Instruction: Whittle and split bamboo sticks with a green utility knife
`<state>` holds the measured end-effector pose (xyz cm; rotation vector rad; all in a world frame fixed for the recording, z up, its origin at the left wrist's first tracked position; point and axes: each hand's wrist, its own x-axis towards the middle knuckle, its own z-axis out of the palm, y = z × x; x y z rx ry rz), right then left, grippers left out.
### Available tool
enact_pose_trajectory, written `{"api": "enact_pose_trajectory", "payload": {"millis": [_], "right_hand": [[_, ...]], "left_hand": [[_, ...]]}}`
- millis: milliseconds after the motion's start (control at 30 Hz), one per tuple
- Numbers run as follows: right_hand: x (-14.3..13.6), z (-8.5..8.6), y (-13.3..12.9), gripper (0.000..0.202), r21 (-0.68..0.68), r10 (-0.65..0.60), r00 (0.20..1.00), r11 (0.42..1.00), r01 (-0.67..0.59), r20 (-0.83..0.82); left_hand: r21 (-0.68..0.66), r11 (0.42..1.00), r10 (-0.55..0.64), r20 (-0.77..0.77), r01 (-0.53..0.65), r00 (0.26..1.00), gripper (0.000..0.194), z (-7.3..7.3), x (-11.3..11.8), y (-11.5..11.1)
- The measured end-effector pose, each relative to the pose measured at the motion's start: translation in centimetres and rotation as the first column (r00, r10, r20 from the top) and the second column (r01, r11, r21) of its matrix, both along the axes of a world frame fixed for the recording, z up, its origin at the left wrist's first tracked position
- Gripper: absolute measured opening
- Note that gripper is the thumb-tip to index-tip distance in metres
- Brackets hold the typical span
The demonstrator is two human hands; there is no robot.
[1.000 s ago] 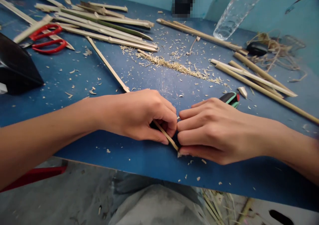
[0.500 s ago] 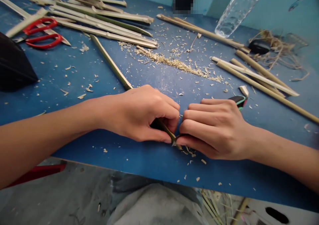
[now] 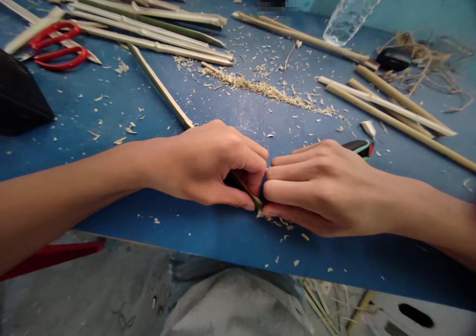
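My left hand (image 3: 217, 165) is closed around a green bamboo strip (image 3: 160, 88), which runs from the upper left, under my palm, and out at my thumb tip. Its near end shows tiny pale cuts at my fingertips. My right hand (image 3: 330, 192) is wrapped round a knife (image 3: 357, 146) with a black and teal handle and a red end that sticks out behind the knuckles. The fingers hide most of the handle, and the blade can hardly be made out. Both thumbs nearly meet at the strip's near end, close above the table.
On the blue table (image 3: 122, 204) lie split bamboo strips (image 3: 148, 33), red-handled scissors (image 3: 61, 53) and a ridge of shavings (image 3: 267, 89). More bamboo sticks (image 3: 394, 115) are at the right. A plastic bottle (image 3: 355, 13) stands at the back; a black object (image 3: 22, 98) is at the left.
My right hand has turned slightly, and the knife's handle end has shifted a little to the right and upward. My left hand stays on the bamboo strip. The view has moved slightly.
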<state>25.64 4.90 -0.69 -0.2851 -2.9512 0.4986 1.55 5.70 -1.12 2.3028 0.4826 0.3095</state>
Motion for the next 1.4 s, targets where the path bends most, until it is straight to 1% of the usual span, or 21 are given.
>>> {"api": "enact_pose_trajectory", "payload": {"millis": [200,367,567,733,800,867,1000,1167,1300,1400], "right_hand": [[-0.2,0.6,0.6,0.022,-0.095,0.051,0.995,0.995,-0.043,0.082],[0.1,0.9,0.6,0.028,-0.105,0.105,0.985,0.990,-0.091,0.134],[0.7,0.5,0.5,0.029,-0.157,0.047,0.998,0.987,-0.040,0.040],[0.8,1.1,0.2,0.023,-0.163,0.037,0.996,0.986,-0.022,0.086],[0.8,1.3,0.1,0.019,-0.153,0.049,0.992,0.988,-0.031,0.114],[0.8,1.2,0.1,0.019,-0.126,0.041,0.993,0.992,-0.026,0.110],[0.5,0.6,0.2,0.028,-0.061,0.015,1.000,0.998,-0.013,0.026],[0.0,0.3,-0.1,0.030,-0.019,0.050,0.999,0.999,-0.051,-0.017],[-0.1,0.1,-0.7,0.033,0.085,0.060,0.997,0.995,-0.056,-0.043],[0.0,0.0,-0.8,0.032,0.141,0.073,0.996,0.988,-0.066,-0.047]], "left_hand": [[0.014,1.000,-0.005,-0.014,0.005,1.000,0.017,0.1,0.1,0.0],[0.040,0.999,-0.004,-0.014,0.005,1.000,0.016,0.1,0.2,0.0],[0.015,1.000,0.011,-0.003,-0.011,1.000,0.014,0.1,0.0,-0.3],[-0.026,0.999,0.022,-0.005,-0.022,1.000,0.015,0.4,-0.2,-0.5],[-0.045,0.999,0.027,-0.014,-0.028,1.000,0.016,0.6,-0.3,-0.6],[-0.070,0.997,0.027,-0.018,-0.029,0.999,0.015,0.8,-0.4,-0.7],[-0.098,0.995,0.005,-0.045,-0.009,0.999,0.015,0.9,-0.7,-0.7],[-0.077,0.997,-0.013,-0.029,0.011,1.000,0.015,0.8,-0.8,-0.7],[-0.096,0.994,-0.046,-0.017,0.045,0.999,0.014,0.9,-1.1,-0.8],[-0.091,0.994,-0.061,-0.037,0.058,0.997,0.014,0.9,-1.3,-0.8]]}}
